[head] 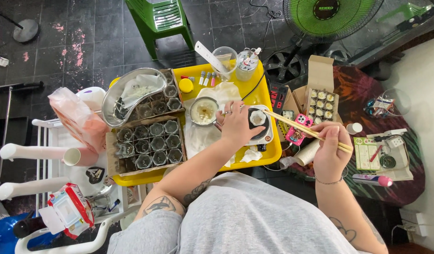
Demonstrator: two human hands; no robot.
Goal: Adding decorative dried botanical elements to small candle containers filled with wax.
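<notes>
My left hand (236, 123) rests on the yellow tray (268, 155), its fingers around a small dark cup (257, 117) with pale filling that sits on a white scale (264, 134). My right hand (331, 146) holds a pair of wooden chopsticks (292, 124) whose tips reach to the cup. A small metal pot (204, 111) with pale liquid stands just left of my left hand. A cardboard tray (149, 143) of several empty dark cups lies at the left of the yellow tray.
A metal kidney dish (132, 94), a clear cup (225, 59) and a jar of tools (247, 63) stand at the tray's far side. An open box of filled cups (320, 103) sits right of it. A green fan (330, 16), green chair (160, 21) and white rack (43, 150) surround.
</notes>
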